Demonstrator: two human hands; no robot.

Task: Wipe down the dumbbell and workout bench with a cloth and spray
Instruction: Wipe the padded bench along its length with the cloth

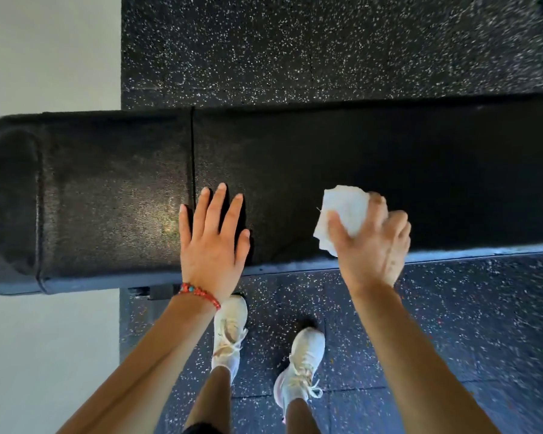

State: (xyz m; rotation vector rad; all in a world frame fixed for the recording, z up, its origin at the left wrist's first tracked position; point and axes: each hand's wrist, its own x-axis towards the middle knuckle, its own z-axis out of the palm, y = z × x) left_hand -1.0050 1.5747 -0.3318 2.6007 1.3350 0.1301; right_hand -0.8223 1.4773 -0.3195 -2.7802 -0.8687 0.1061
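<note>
A black padded workout bench (113,195) stretches across the view from left to right, with a seam between its two pads. My left hand (212,239) lies flat on the pad just right of that seam, fingers spread, a red bead bracelet on the wrist. My right hand (373,242) grips a crumpled white cloth (342,214) over the bench's near edge, right of centre. No dumbbell or spray bottle shows.
Black rubber flooring with white speckles (326,42) lies beyond and in front of the bench. A pale floor (44,51) borders it on the left. My two white sneakers (304,358) stand close to the bench's near side.
</note>
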